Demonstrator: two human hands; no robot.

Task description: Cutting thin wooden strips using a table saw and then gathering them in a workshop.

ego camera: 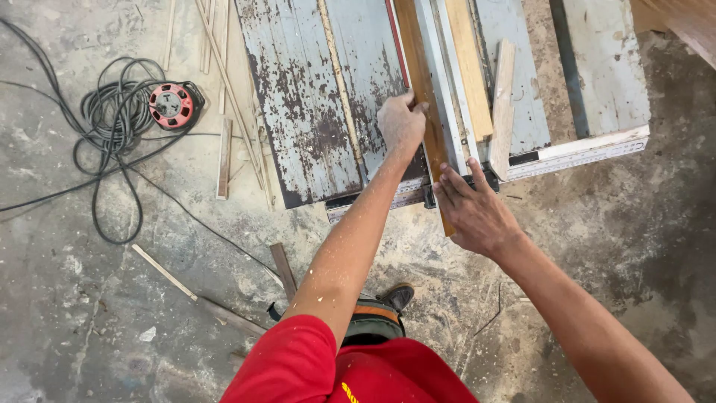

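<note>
A long, narrow strip of brown wood [425, 97] lies lengthwise on the worn, grey-painted metal top of a table saw [313, 112], its right edge against a pale grey metal fence rail [441, 89], and its near end sticks out past the front edge of the table. The left hand [400, 123] rests on the table top with fingers curled together, the fingertips pressing the strip's left edge sideways toward the fence; it is a push, not a closed grasp. The right hand [471, 209] sits at the strip's near end, fingers spread flat and laid over the wood, the palm behind it; whether the thumb hooks beneath cannot be told. To do this feeding well, I judge that the left hand should keep its sideways pressure steady so the strip stays flush along the whole fence, while the right hand drives straight forward, low and even, without lifting the overhanging end. The red line of the slot [397, 37] beside the strip suggests the blade's path, so fingers should stay clear of it. A second, lighter board [468, 67] and a short pale offcut [503, 104] lie on the far side of the fence, apart from the work. On the dusty concrete floor [112, 298] a coiled black cable with a red reel [171, 104] lies well off to the left.
</note>
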